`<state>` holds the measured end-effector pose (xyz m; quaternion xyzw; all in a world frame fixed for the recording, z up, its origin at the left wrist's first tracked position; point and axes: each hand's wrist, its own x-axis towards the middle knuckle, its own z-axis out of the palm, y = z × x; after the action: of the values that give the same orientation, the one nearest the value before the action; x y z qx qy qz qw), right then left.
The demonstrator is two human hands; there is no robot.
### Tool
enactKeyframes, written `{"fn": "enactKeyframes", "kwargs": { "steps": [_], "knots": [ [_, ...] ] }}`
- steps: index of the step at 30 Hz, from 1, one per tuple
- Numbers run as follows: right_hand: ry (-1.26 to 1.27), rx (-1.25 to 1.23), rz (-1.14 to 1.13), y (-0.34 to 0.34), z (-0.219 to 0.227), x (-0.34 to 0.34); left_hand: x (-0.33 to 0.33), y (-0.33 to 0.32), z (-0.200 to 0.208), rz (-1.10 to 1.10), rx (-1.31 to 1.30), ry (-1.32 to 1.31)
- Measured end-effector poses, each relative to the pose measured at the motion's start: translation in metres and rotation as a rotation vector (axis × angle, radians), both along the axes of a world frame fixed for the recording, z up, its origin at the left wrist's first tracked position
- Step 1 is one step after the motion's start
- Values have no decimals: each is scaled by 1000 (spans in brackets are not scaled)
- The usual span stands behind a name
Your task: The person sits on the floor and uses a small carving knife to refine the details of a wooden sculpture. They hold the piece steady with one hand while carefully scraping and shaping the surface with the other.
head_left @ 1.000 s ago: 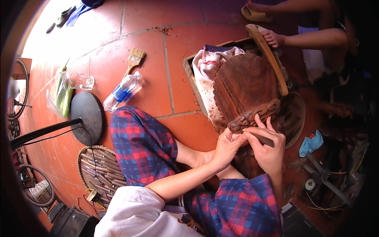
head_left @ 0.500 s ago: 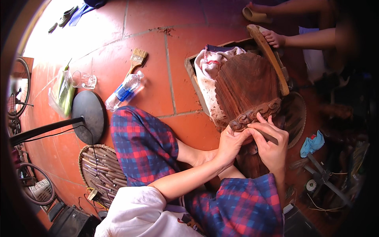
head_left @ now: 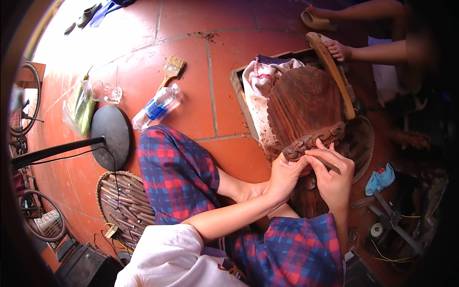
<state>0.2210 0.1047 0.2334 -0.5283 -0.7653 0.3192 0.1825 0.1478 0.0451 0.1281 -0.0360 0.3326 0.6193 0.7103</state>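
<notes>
A dark reddish-brown wooden panel with a scalloped side and a carved scroll border lies before me, tilted on a white cloth. My right hand is closed in a pinch round a slim dark carving tool, its tip end at the border. My left hand is closed at the border's near left corner, thumb meeting the right fingertips. Some left fingers are hidden under the wood. The tool's working tip is covered by my fingers.
A wooden box frame sits under the cloth; a curved wooden bar crosses its right side near another person's foot. Leftward lie a brush, plastic bottle, glass mug, round black stand base and basket of wooden-handled tools.
The whole view has shifted slightly, so things sit a little further right in the picture. Both hands keep nearly the same grip and place at the carved border.
</notes>
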Motion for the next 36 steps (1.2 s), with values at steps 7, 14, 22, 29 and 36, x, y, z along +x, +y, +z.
{"fn": "enactKeyframes", "kwargs": {
  "steps": [7,14,22,29,36],
  "knots": [
    [5,5,40,1,2,3,1,-3,-5,18,57,24],
    [-5,50,44,0,0,4,-1,-2,-4,-9,65,-6],
    [-8,3,22,1,0,2,-6,-1,-2,-79,-5,22],
    [-12,25,84,-2,0,5,-5,-2,-1,-14,53,-27],
    [9,32,75,-1,-1,7,-4,-1,0,-20,37,10]
  ]
}}
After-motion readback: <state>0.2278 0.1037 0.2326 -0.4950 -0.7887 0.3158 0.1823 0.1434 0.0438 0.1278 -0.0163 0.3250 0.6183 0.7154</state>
